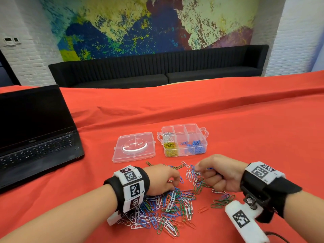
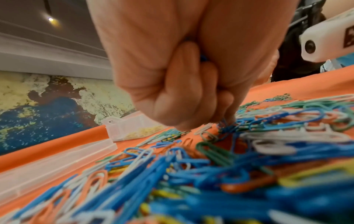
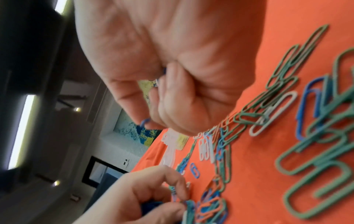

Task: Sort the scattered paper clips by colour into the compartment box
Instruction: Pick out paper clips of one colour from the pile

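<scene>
The right hand [image 1: 217, 174] is pinching blue clips [image 3: 145, 122] (hidden in the head view) above the pile [image 1: 168, 207], while the left hand's [image 1: 163, 179] grip is clamping clips just beside, compartment box [image 1: 184, 141] beyond.

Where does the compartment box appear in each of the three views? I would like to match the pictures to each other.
Head view: the compartment box stands right of centre, beyond both hands, lid beside it.
Left wrist view: one corner shows at middle left, behind the left hand.
Right wrist view: small and blurred, at centre, just below the right hand.
Shared landmark: its yellow clips, visible in all three.
</scene>
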`<state>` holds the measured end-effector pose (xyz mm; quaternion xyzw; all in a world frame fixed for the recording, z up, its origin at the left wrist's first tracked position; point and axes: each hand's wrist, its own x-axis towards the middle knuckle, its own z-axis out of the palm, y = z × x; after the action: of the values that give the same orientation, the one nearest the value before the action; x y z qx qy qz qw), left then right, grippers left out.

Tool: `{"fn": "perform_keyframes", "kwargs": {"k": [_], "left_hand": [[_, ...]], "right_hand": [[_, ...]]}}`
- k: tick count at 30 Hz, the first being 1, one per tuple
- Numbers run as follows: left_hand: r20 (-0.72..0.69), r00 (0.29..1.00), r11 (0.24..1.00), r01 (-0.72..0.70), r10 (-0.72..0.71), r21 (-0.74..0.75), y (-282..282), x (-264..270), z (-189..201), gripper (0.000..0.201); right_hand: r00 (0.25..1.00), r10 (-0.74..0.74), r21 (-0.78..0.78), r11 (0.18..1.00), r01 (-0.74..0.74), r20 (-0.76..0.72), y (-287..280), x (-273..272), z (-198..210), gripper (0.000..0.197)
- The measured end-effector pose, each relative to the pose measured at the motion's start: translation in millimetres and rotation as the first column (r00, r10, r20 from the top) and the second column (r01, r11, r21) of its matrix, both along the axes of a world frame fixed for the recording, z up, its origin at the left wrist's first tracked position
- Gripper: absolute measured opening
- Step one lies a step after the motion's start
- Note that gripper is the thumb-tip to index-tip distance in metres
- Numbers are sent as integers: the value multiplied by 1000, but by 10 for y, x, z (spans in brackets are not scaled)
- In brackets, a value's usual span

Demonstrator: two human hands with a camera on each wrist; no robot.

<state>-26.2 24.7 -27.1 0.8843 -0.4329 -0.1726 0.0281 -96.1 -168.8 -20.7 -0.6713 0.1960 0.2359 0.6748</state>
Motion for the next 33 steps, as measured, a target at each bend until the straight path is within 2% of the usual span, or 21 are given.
{"fn": "perform_keyframes", "kwargs": {"k": [4,8,10,12,14,16,18,19,21,23,24,25,26,28,29,31,33], "left_hand": [[15,1000,999,21,-22,38,-24,16,0,10],[-48,997,999,-54,54,6,-6,139,107,15],[-71,993,994,-99,95,-52,-2,261,208,18],[-132,977,970,-185,165,-157,-35,394,303,15],[-291,919,894,-348,266,-282,-121,529,360,16],[-421,848,784,-489,323,-383,-267,662,389,22],[-435,831,731,-530,347,-430,-460,769,393,27],[-400,843,740,-519,360,-428,-559,809,388,24],[-270,891,816,-446,365,-369,-717,858,371,17],[-208,911,856,-408,357,-318,-821,898,330,21],[-247,897,837,-433,366,-335,-862,918,308,22],[-342,858,780,-499,383,-377,-902,944,285,23],[-491,779,679,-603,389,-418,-939,969,266,25],[-765,569,406,-803,301,-437,-1015,991,239,24],[-840,491,283,-860,231,-425,-1056,1006,213,23],[-901,420,111,-906,105,-409,-1127,1011,171,22],[-906,423,-1,-906,22,-423,-1188,1007,123,18]], "right_hand": [[997,-71,281,957,75,-23,33,23,103,10],[992,-125,366,923,116,1,-21,62,159,9],[988,-155,305,942,141,21,-60,126,201,11],[976,-203,165,968,188,78,-101,235,228,19],[947,-252,21,967,253,197,-122,392,255,25],[906,-252,-123,943,308,341,-143,572,279,28],[886,-194,-299,893,337,421,-181,739,291,23],[891,-167,-371,865,337,422,-206,813,291,18],[909,-169,-430,837,337,382,-260,946,271,14],[892,-278,-333,854,399,357,-327,1058,242,15],[863,-366,-223,862,456,347,-366,1107,229,16],[821,-462,-86,853,515,335,-397,1147,219,17],[769,-555,65,822,566,315,-423,1191,194,19],[671,-694,329,718,614,262,-442,1262,127,27],[630,-735,413,670,617,251,-432,1293,82,31],[581,-764,479,636,605,281,-397,1322,-15,36],[573,-746,476,662,579,340,-356,1309,-74,37]]}}
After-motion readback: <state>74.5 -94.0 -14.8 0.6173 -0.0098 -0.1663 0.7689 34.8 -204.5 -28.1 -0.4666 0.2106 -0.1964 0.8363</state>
